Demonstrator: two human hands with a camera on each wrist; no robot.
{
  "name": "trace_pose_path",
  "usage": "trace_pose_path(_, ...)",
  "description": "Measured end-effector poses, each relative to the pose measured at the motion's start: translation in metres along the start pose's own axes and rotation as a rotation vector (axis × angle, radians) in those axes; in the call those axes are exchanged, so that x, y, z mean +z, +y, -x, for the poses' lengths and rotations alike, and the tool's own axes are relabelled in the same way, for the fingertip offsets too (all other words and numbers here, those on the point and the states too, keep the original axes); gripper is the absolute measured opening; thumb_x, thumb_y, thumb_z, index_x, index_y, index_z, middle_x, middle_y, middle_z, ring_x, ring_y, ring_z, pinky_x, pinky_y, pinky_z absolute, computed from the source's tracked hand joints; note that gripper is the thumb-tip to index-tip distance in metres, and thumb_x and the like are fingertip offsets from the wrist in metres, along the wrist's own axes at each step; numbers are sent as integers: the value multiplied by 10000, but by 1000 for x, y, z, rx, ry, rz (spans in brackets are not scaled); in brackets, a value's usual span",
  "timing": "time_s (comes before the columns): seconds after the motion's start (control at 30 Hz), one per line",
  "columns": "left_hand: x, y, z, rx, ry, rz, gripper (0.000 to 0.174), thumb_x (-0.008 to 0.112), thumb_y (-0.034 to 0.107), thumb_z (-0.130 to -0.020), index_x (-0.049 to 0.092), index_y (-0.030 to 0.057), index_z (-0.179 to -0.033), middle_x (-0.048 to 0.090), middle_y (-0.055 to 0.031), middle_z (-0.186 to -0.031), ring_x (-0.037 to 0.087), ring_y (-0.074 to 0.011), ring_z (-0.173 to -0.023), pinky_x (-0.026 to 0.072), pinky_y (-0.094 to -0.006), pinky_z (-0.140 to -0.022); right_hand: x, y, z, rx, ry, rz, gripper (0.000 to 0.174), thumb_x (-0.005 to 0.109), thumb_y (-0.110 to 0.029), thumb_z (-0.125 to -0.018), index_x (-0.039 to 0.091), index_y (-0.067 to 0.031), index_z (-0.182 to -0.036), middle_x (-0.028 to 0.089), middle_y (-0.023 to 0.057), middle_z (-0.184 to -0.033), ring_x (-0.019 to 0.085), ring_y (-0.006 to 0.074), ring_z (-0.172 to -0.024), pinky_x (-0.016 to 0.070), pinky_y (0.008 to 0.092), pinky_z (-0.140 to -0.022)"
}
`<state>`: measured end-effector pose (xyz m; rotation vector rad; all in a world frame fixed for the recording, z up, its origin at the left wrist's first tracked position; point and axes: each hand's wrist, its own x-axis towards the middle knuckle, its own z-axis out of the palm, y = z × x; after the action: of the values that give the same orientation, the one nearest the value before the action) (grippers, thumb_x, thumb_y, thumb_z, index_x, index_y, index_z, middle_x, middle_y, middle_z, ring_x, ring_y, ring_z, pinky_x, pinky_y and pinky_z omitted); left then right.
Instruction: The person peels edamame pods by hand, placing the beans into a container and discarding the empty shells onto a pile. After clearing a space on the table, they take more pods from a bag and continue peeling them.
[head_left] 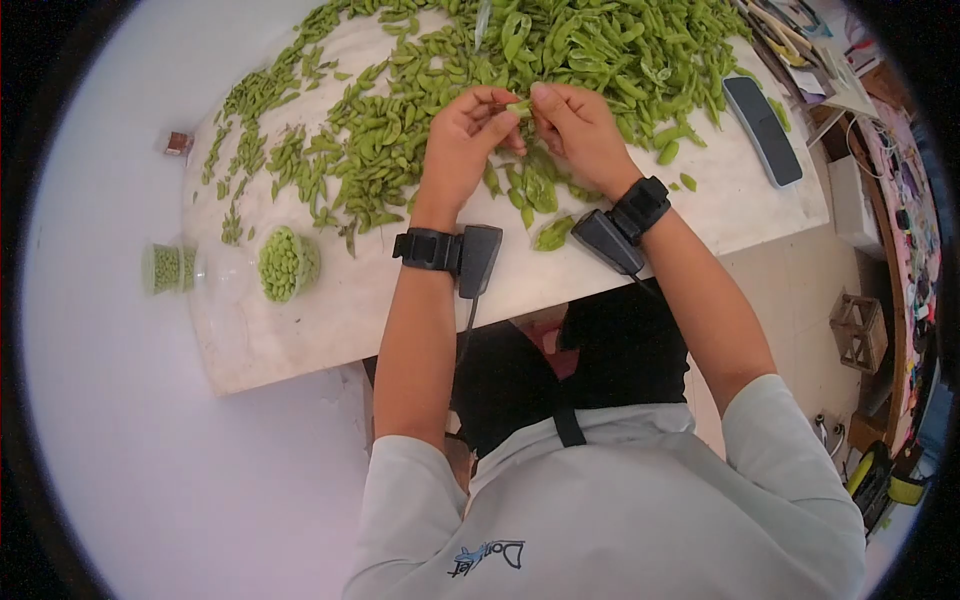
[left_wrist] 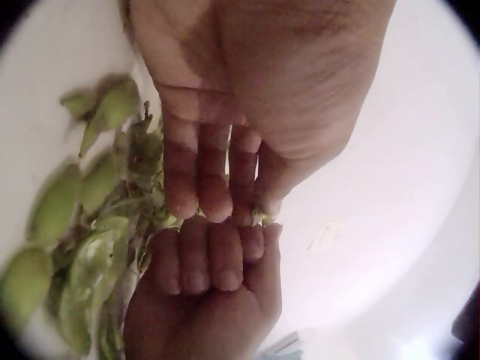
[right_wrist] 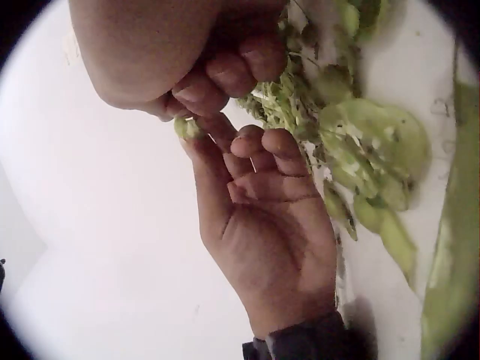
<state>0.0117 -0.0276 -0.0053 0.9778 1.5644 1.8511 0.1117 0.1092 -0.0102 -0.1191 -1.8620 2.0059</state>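
Observation:
Both hands meet over the near edge of the pod pile. Between thumb and fingers, my left hand [head_left: 468,140] pinches a green soybean pod [head_left: 519,108]. My right hand [head_left: 588,138] pinches the same pod from the other side, its other fingers curled in toward the palm. In the right wrist view a pale green end of the pod [right_wrist: 187,127] shows at the left thumb tip; the rest is hidden by the fingers. Many loose soybean pods [head_left: 385,160] spread over the table left of the hands, and a thick heap of flatter, split pods [head_left: 620,55] lies beyond the right hand.
A clear tub [head_left: 313,262] of shelled green beans stands on the white table [head_left: 370,300] at the left front. Another tub [head_left: 168,268] of beans is farther left. A phone [head_left: 762,130] lies near the right edge. A wooden crate [head_left: 858,333] stands on the floor.

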Motion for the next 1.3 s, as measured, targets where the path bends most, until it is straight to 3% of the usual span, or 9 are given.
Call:
trace_pose_path(0.17,4,-1,1,38,65,17,171,606,67,-898,562,-22,-1037,623,-73,-833,597,-135,-674,485,-275,-639,-3,0,-2,-23,157,5,431,497,-339,-981,483,-54,-658,434,-37,-582,372,60,-529,296,240,-477)
trace_pose_path(0.27,2,2,1,51,111,-19,198,609,65,-896,566,-29,-1065,625,-74,-845,597,-135,-674,489,-279,-635,-9,4,-5,49,186,-54,402,501,-337,-980,510,-50,-699,450,-41,-595,380,54,-525,303,238,-473)
trace_pose_path(0.37,7,6,1,50,128,-9,232,609,72,-900,577,-28,-1107,628,-71,-842,594,-134,-672,489,-273,-640,0,1,-5,-20,269,9,369,499,-341,-982,542,-46,-764,462,-42,-607,392,49,-533,317,229,-483)
trace_pose_path(0.67,2,3,2,46,96,-83,204,653,87,-883,632,-24,-1053,647,-63,-853,596,-126,-693,492,-258,-659,4,-1,0,-13,-84,21,353,490,-327,-989,578,-29,-820,486,-32,-646,410,55,-585,344,225,-537)
trace_pose_path(0.87,0,0,2,57,68,-28,187,676,79,-867,634,-25,-1016,654,-67,-874,601,-138,-704,501,-260,-671,4,-4,2,-74,-121,120,355,484,-293,-992,583,-23,-784,500,-35,-659,399,58,-598,344,227,-548)
trace_pose_path(1.07,-6,-13,-1,76,27,108,152,691,42,-843,640,-24,-971,664,-81,-887,623,-157,-732,521,-273,-686,0,-10,4,25,-175,-3,347,503,-310,-981,595,-38,-785,470,-55,-621,373,40,-561,316,209,-513)
trace_pose_path(1.3,1,4,5,138,94,-78,195,724,12,-796,666,-12,-980,660,-65,-933,615,-130,-753,507,-249,-676,0,-4,1,94,-148,-105,387,488,-347,-985,533,-79,-709,421,-66,-573,348,35,-495,276,208,-452)
